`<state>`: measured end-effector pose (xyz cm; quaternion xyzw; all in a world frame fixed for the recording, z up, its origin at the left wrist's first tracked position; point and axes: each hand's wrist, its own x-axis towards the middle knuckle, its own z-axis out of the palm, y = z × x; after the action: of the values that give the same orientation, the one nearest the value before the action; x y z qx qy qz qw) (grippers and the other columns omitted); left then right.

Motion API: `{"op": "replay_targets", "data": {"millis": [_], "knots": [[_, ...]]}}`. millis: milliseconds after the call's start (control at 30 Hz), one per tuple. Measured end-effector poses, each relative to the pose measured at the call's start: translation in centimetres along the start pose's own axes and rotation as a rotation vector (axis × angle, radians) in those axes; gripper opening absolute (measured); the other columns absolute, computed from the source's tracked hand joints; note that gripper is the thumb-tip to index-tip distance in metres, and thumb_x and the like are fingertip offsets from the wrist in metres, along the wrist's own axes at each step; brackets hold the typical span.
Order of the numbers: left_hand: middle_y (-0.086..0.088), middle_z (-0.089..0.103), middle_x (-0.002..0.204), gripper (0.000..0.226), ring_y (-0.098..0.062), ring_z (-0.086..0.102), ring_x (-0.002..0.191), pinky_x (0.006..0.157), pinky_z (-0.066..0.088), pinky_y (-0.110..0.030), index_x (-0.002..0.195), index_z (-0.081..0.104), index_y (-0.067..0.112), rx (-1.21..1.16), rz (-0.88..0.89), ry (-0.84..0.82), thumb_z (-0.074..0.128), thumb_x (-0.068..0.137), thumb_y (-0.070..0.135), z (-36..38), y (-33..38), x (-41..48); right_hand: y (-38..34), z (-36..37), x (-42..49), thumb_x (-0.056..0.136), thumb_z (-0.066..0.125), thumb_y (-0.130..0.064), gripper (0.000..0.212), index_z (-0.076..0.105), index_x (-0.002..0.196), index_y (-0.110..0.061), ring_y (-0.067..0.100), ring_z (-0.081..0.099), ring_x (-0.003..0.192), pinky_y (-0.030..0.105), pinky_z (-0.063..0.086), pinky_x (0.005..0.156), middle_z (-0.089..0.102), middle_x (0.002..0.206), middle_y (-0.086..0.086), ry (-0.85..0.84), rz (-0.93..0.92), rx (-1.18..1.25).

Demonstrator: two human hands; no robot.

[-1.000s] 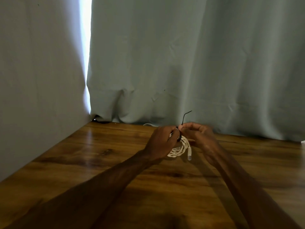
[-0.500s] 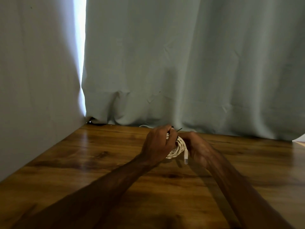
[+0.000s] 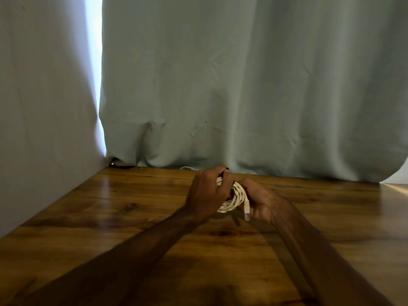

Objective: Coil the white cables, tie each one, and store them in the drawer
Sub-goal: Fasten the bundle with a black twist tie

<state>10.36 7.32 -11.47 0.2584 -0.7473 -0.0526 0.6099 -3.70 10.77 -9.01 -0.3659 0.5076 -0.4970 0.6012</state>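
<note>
A coiled white cable (image 3: 235, 198) is held between both hands just above the wooden table (image 3: 132, 217). My left hand (image 3: 206, 194) grips the coil's left side, and its fingertips pinch a thin black tie (image 3: 226, 169) at the top. My right hand (image 3: 261, 200) holds the coil's right side from below. The cable's white plug (image 3: 246, 208) hangs down in front of the right palm. Most of the tie is hidden by the fingers. No drawer is in view.
A pale green curtain (image 3: 242, 96) hangs along the table's far edge, and a pale wall (image 3: 44, 107) borders the left. A bit of white cable (image 3: 185, 167) peeks from under the curtain. A bright object (image 3: 397, 180) sits at the far right edge.
The black tie's free end, sticking up above the hands a second ago, is now drawn down into the fingers. The right hand has shifted lower, under the coil.
</note>
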Motion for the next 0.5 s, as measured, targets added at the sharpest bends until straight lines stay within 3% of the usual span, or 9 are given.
{"op": "replay_targets", "data": {"millis": [100,267,333,400,500], "knots": [[0.011,0.043,0.052,0.033,-0.010,0.048,0.048,0.046,0.031,-0.019,0.065,0.048,0.019,0.006,0.001,-0.001,0.043,0.095,0.033,-0.2,0.0,0.0,0.0,0.3,0.2,0.091,0.050,-0.003,0.025,0.069,0.098,0.012,0.031,0.068,0.080,0.040,0.060,0.081,0.070,0.093,0.026,-0.008,0.026,0.035],[0.013,0.042,0.052,0.033,-0.006,0.048,0.048,0.048,0.031,-0.012,0.065,0.049,0.021,0.063,-0.026,-0.045,0.041,0.093,0.037,-0.3,-0.2,-0.1,0.2,0.5,-0.6,0.098,0.049,0.002,0.023,0.069,0.090,0.010,0.029,0.070,0.070,0.033,0.063,0.063,0.072,0.083,0.024,-0.038,0.017,-0.007],[0.012,0.045,0.052,0.033,-0.006,0.046,0.046,0.049,0.033,-0.012,0.065,0.050,0.022,0.099,-0.069,-0.059,0.042,0.093,0.036,-0.3,-0.6,-0.2,-0.1,0.8,-0.8,0.099,0.050,0.003,0.022,0.070,0.098,0.010,0.028,0.073,0.071,0.034,0.063,0.065,0.074,0.086,0.023,-0.043,-0.038,-0.058],[0.011,0.044,0.052,0.032,-0.005,0.043,0.046,0.050,0.032,-0.013,0.062,0.047,0.024,0.150,-0.116,-0.060,0.045,0.092,0.033,-0.3,-1.1,-0.1,-0.4,1.0,-0.7,0.101,0.055,-0.008,0.023,0.070,0.110,0.007,0.027,0.073,0.081,0.036,0.062,0.072,0.075,0.096,0.021,0.003,-0.138,-0.181],[0.008,0.044,0.051,0.038,-0.007,0.043,0.047,0.047,0.027,-0.017,0.055,0.042,0.025,0.227,-0.219,-0.011,0.049,0.092,0.029,-0.9,-2.0,0.4,-0.4,1.0,-0.3,0.099,0.064,-0.032,0.030,0.079,0.099,-0.006,0.018,0.074,0.080,0.036,0.060,0.078,0.079,0.089,0.009,0.152,-0.377,-0.513]]}}
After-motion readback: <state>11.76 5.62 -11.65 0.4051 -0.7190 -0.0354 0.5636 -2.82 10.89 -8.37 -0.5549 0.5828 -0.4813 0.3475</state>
